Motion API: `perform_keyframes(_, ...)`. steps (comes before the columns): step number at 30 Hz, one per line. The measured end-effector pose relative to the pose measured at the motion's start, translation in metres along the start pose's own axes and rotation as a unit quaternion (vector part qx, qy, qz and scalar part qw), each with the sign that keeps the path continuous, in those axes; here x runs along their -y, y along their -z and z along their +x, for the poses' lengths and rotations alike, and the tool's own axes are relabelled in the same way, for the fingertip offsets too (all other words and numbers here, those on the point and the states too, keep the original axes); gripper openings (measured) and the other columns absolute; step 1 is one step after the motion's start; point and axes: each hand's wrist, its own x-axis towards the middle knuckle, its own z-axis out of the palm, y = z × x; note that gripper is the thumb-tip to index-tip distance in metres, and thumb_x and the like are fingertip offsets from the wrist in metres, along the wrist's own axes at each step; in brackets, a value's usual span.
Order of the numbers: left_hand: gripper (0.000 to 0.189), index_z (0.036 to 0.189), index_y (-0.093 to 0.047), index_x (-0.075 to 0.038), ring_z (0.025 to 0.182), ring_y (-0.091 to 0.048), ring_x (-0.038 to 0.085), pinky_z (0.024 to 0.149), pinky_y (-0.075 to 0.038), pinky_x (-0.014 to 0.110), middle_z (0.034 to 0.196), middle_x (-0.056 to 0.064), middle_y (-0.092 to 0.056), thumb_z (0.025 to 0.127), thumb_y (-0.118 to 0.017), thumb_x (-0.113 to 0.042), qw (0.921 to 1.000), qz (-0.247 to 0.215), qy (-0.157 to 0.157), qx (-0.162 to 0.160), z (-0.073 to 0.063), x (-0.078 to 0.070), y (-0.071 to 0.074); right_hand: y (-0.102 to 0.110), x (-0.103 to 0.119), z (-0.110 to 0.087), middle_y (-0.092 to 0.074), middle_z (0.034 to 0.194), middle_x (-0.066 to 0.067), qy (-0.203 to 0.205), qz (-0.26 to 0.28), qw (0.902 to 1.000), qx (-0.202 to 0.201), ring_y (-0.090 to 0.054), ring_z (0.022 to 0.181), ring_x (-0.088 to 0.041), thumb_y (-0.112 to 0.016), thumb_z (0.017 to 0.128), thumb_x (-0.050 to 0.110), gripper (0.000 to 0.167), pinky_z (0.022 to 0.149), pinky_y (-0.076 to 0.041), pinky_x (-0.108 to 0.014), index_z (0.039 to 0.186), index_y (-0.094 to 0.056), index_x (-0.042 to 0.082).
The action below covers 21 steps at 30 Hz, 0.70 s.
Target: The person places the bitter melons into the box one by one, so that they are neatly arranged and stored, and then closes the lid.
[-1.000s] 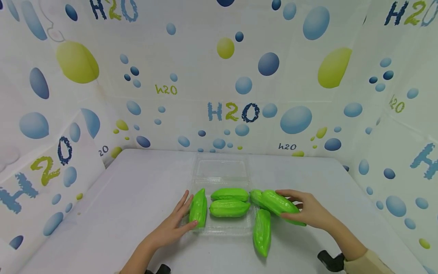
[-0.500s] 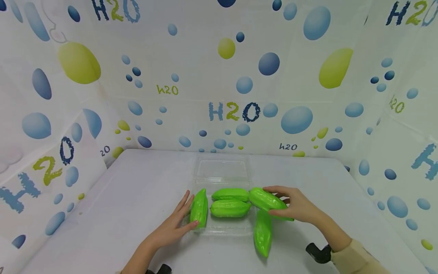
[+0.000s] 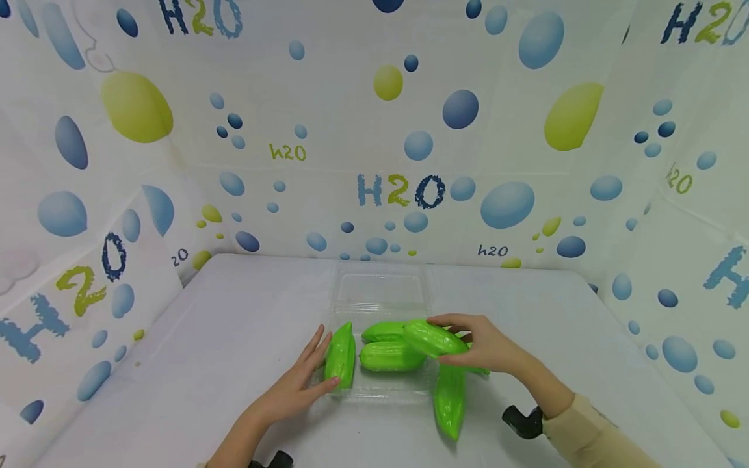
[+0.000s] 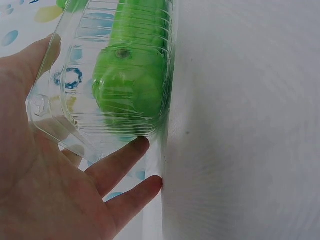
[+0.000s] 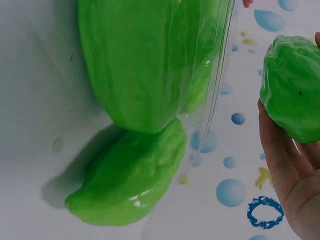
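Observation:
A clear plastic clamshell container (image 3: 389, 394) lies open on the table, its lid (image 3: 380, 289) laid back. Inside, one green bitter melon (image 3: 340, 357) lies lengthwise at the left, with two others crosswise beside it, the nearer melon (image 3: 391, 357) and the farther melon (image 3: 381, 331). My right hand (image 3: 488, 343) grips another green bitter melon (image 3: 430, 338) over the container's right part, partly covering the crosswise pair. My left hand (image 3: 295, 382), fingers spread and fairly straight, touches the container's left wall; the left wrist view shows fingers (image 4: 120, 162) against the ribbed plastic.
Outside the container, at its right front corner, lies a green bitter melon (image 3: 448, 403) pointing toward me. Another melon's tip (image 3: 480, 372) shows beneath my right hand, the rest hidden. A white table (image 3: 234, 312) is enclosed by a printed curtain (image 3: 328, 97).
My right hand has carried its melon leftward, from right of the container to above its right part, uncovering a bit of the melon behind. My left hand stays in place.

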Motion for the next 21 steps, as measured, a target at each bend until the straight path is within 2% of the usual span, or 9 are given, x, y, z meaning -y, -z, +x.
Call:
perform_keyframes(6, 0.078, 0.148, -0.012, -0.014, 0.137, -0.003, 0.033, 0.101, -0.016, 0.062, 0.153, 0.009, 0.003, 0.089, -0.058, -0.038, 1.0000, -0.004, -0.003, -0.003, -0.002, 0.000, -0.003, -0.007, 0.003, 0.007, -0.056, 0.124, -0.001, 0.003, 0.007, 0.9999, 0.012, -0.056, 0.101, -0.019, -0.076, 0.075, 0.025, 0.057, 0.079, -0.051, -0.031, 0.126, -0.055, 0.013)
perform_keyframes(11, 0.078, 0.148, -0.013, -0.013, 0.137, -0.002, 0.034, 0.101, -0.016, 0.063, 0.153, 0.008, 0.003, 0.089, -0.059, -0.037, 0.9999, -0.011, -0.006, -0.007, -0.003, -0.002, -0.004, -0.014, 0.003, 0.014, -0.056, 0.124, -0.004, 0.017, 0.013, 0.9994, 0.026, -0.057, 0.100, -0.022, -0.076, 0.075, 0.026, 0.057, 0.078, -0.051, -0.031, 0.125, -0.055, 0.011)
perform_keyframes(21, 0.078, 0.148, -0.014, -0.012, 0.138, -0.002, 0.033, 0.101, -0.016, 0.063, 0.153, 0.007, 0.003, 0.088, -0.059, -0.035, 0.9998, -0.014, -0.007, -0.010, -0.006, -0.006, -0.006, -0.026, 0.006, 0.021, -0.056, 0.124, -0.004, 0.009, 0.032, 0.9977, 0.059, -0.056, 0.103, -0.022, -0.077, 0.074, 0.027, 0.057, 0.081, -0.050, -0.031, 0.125, -0.056, 0.011)
